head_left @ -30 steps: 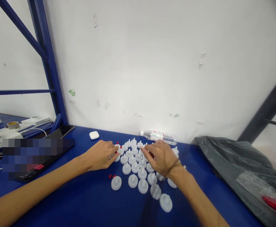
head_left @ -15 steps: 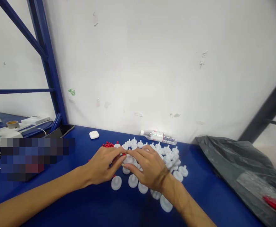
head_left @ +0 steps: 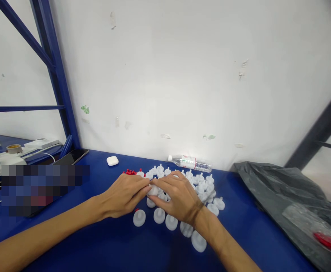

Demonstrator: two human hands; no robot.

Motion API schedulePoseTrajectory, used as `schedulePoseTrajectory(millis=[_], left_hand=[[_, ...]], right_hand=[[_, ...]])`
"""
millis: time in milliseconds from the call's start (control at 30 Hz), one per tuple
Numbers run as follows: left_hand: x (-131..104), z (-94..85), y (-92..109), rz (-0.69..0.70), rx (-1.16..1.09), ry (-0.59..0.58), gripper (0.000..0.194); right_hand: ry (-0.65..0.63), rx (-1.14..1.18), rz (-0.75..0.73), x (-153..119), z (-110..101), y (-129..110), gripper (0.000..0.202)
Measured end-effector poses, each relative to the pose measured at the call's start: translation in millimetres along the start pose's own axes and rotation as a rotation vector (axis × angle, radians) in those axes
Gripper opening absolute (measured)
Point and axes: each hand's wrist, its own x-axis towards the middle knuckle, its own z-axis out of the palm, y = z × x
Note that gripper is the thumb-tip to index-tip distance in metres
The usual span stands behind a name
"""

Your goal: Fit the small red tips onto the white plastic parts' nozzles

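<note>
Between the thumb and fingers of my right hand [head_left: 176, 194] is a white plastic nozzle cap [head_left: 153, 190], over the middle of the group. My left hand [head_left: 128, 192] is closed in a pinch, its fingertips touching or almost touching that cap; what they hold is hidden. Around and beyond both hands stand many more white nozzle caps [head_left: 202, 185], each a round base with a thin spout. A loose row of them, one being a nozzle cap [head_left: 139, 218] in front of my left hand, curves toward me. Small red tips [head_left: 130, 172] lie in a pile behind my left hand.
A clear plastic bottle [head_left: 189, 162] lies against the wall. Left of it are a white earphone case [head_left: 112, 161] and a phone [head_left: 74, 156]. A dark grey plastic bag [head_left: 278, 196] with a red item in clear wrap covers the right side. Blue rack posts [head_left: 57, 71] rise at left.
The red tip seen between my left fingertips before is now out of sight. My left fingers have closed more and drawn up to the white nozzle cap in my right hand.
</note>
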Motion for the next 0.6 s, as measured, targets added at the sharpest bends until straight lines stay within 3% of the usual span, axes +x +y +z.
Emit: schedulePoseTrajectory(millis=[233,400,433,500,600], left_hand=[[5,-2.1,-4,-0.348,-0.322,0.117,0.045],[8,-19.7,-46,-0.554,-0.141,0.332,0.044],[8,-22.1,-57,-0.59,-0.029,0.301,0.042],[7,-22.8,-75,-0.652,0.233,0.12,0.037],[0,-16.3,-97,-0.692,0.297,-0.03,0.027]], right_hand=[[0.049,-0.303,-0.073,3,-3,12,0.025],[0.048,-0.454,0.232,-18,-29,62,0.025],[0.079,-0.436,0.293,-20,-34,69,0.026],[0.141,-0.374,0.353,-22,-38,74,0.027],[0.15,-0.289,0.309,-18,-31,63,0.026]])
